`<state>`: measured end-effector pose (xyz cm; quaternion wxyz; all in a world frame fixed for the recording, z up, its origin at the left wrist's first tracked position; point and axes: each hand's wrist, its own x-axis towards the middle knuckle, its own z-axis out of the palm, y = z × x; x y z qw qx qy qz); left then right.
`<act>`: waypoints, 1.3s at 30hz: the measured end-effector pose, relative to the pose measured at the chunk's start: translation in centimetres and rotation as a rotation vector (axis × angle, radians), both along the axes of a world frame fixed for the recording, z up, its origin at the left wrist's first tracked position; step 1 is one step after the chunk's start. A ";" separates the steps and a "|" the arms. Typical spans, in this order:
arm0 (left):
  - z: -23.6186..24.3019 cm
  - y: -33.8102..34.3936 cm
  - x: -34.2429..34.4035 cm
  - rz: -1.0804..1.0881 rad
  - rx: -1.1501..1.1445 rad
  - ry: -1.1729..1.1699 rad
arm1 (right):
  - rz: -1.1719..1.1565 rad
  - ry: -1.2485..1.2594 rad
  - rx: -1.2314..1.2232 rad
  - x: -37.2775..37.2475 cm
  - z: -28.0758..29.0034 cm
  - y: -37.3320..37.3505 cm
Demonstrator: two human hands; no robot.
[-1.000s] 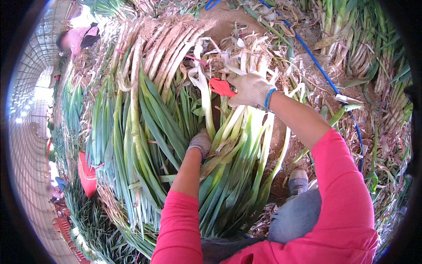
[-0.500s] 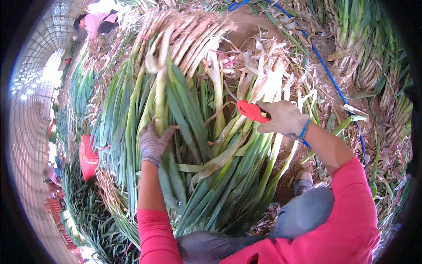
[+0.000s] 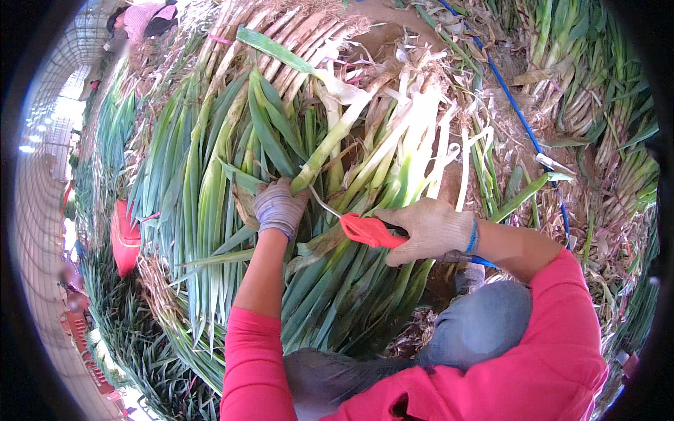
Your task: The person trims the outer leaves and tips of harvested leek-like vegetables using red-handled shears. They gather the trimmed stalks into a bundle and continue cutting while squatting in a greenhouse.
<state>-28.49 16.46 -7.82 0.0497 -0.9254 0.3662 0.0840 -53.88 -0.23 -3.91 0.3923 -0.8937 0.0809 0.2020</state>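
My left hand (image 3: 279, 208), in a grey-white glove, is closed around a leek (image 3: 338, 137) whose pale root end slants up to the right over the pile. In my right hand (image 3: 430, 228), also gloved, is a small hooked tool (image 3: 368, 231) with a red-wrapped handle. Its thin curved metal end reaches left to the leek stalk just beside my left fingers. Whether the metal touches the stalk, I cannot tell. Beneath both hands lie loose leeks (image 3: 351, 295) with long green leaves and bright white stems.
Leeks with rooty ends (image 3: 302, 35) lie in a row at the far side. A blue hose or rope (image 3: 516, 105) runs across the littered soil on the right. More leeks (image 3: 562, 42) are heaped far right. A red bag (image 3: 125, 238) lies at left; another person (image 3: 144, 19) is far left.
The leek has swung from nearly upright to slanting right. My left hand has moved up and right; my right hand came down and left, bringing the hooked tool to the stalk.
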 end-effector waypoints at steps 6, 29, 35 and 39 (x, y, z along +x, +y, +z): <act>0.2 -0.2 -0.2 0.011 0.069 -0.011 | -0.133 0.067 -0.025 1.6 -0.1 -2.2; 0.7 0.4 -0.7 -0.089 -0.021 -0.089 | -0.287 0.159 -0.061 2.4 -0.8 -4.9; -0.2 0.5 -0.4 -0.094 -0.016 -0.097 | -0.549 -0.002 -0.154 3.7 -5.5 -11.4; -0.1 0.1 -1.0 -0.112 -0.056 -0.081 | -0.675 -0.005 -0.102 3.7 -7.0 -14.3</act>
